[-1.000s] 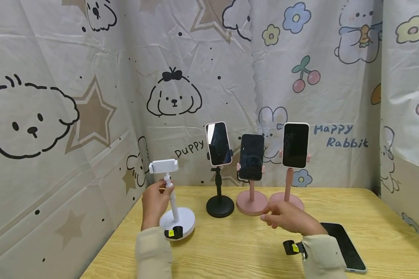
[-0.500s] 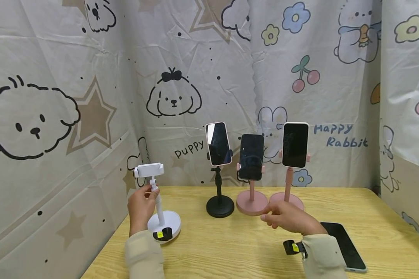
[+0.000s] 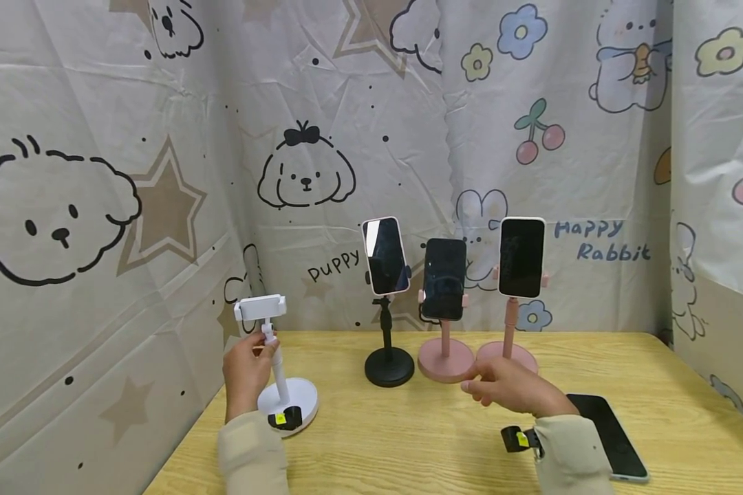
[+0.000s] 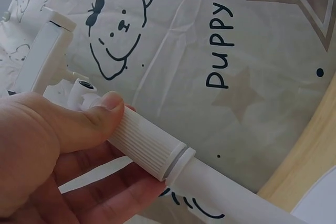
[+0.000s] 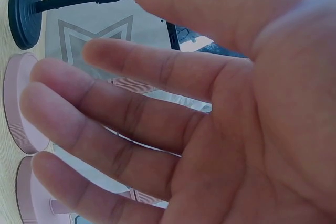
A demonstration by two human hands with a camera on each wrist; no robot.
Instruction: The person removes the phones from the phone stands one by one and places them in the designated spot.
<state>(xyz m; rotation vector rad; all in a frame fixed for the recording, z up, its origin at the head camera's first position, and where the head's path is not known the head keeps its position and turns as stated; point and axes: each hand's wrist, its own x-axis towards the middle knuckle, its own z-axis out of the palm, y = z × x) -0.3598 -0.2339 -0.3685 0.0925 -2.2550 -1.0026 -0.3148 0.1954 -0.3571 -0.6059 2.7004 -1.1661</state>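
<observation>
My left hand (image 3: 248,371) grips the ribbed upper pole of a white phone stand (image 3: 280,375) at the table's left side. In the left wrist view, the thumb lies along the ribbed collar (image 4: 152,142) and the fingers come round from behind. Atop the stand sits a white clamp (image 3: 261,308) with no phone in it. Its round base looks slightly tilted; whether it touches the table I cannot tell. Over the table, in front of the pink stands, my right hand (image 3: 514,386) holds nothing. Its fingers (image 5: 105,98) are extended and slightly spread in the right wrist view.
At the back stand a black phone stand (image 3: 389,369) and two pink ones, one in the middle (image 3: 446,368) and one on the right (image 3: 510,320), each bearing a phone. Another phone (image 3: 613,436) lies flat beside my right wrist. Printed curtains (image 3: 359,103) enclose the table.
The white stand has travelled left and a little nearer to me in my left hand, mostly during the first half second. My right hand has stayed in place.
</observation>
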